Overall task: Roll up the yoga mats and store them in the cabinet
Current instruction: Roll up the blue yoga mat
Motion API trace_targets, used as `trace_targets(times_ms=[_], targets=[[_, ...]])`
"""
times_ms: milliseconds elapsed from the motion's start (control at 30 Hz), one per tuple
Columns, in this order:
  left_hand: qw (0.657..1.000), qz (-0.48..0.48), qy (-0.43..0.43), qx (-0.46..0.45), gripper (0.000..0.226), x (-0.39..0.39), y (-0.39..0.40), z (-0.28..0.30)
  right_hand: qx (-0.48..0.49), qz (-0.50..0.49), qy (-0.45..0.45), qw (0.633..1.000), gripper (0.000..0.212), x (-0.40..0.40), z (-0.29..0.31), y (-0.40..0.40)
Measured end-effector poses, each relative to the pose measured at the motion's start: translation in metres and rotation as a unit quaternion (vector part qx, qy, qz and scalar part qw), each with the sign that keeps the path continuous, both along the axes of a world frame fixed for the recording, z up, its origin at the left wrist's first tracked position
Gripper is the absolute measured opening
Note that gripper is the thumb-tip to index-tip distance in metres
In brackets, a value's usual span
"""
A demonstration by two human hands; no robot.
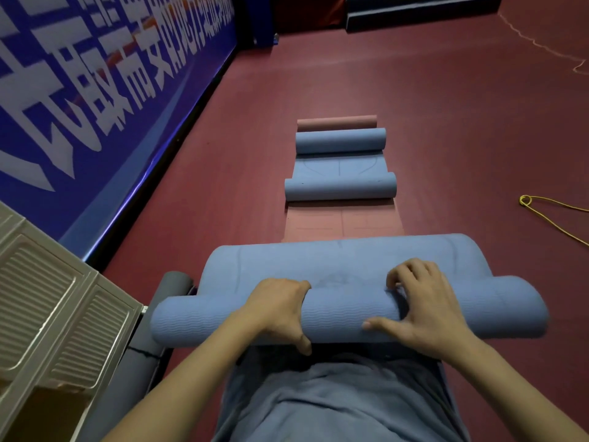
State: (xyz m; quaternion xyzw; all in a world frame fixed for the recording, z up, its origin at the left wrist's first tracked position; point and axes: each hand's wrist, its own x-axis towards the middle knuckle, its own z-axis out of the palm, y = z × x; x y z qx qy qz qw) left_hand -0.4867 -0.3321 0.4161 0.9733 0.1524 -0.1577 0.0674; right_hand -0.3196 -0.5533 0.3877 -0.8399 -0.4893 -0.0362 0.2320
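A blue yoga mat lies across the floor in front of me, its near end wound into a thick roll. My left hand grips the roll left of centre, fingers over the top and thumb on the near side. My right hand curls over the roll right of centre, thumb stretched along its near face. Farther off lie a flat pink mat, two blue rolls and a pink roll. The beige cabinet stands at my left.
A grey rolled mat lies between the cabinet and the blue roll. A blue banner wall runs along the left. A yellow cord lies on the red floor at the right. A dark step crosses the far end.
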Motion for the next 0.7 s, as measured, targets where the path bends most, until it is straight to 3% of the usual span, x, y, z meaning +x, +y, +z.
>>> trace_targets(times_ms=[100, 200, 267, 367, 500, 567, 633, 700], targets=[[0.998, -0.018, -0.007, -0.053, 0.111, 0.014, 0.018, 0.003, -0.003, -0.024, -0.026, 0.999, 0.065, 0.006, 0.001, 0.011], [0.992, -0.025, -0.08, -0.091, 0.136, 0.02, 0.034, 0.005, -0.055, -0.06, -0.039, 0.996, 0.065, 0.006, 0.008, 0.022], [0.987, -0.039, -0.127, -0.09, 0.126, 0.017, 0.04, 0.0, -0.113, -0.084, -0.023, 0.99, 0.073, 0.008, 0.015, 0.028], [0.988, -0.026, -0.123, -0.084, 0.095, 0.004, 0.035, 0.0, -0.179, -0.075, 0.004, 0.981, 0.077, 0.008, 0.023, 0.032], [0.992, -0.031, -0.06, 0.104, 0.078, 0.006, -0.008, 0.0, -0.261, -0.056, 0.025, 0.963, 0.087, -0.01, 0.026, 0.029], [0.988, 0.003, -0.038, 0.152, 0.114, 0.012, -0.025, -0.01, -0.278, -0.056, 0.019, 0.959, 0.103, -0.011, 0.027, 0.033], [0.989, 0.035, -0.04, 0.136, 0.152, 0.02, -0.023, -0.019, -0.281, -0.052, 0.014, 0.958, 0.109, -0.005, 0.028, 0.043], [0.993, 0.049, -0.053, 0.099, 0.158, 0.029, -0.01, -0.02, -0.28, -0.051, 0.021, 0.958, 0.105, 0.004, 0.029, 0.054]])
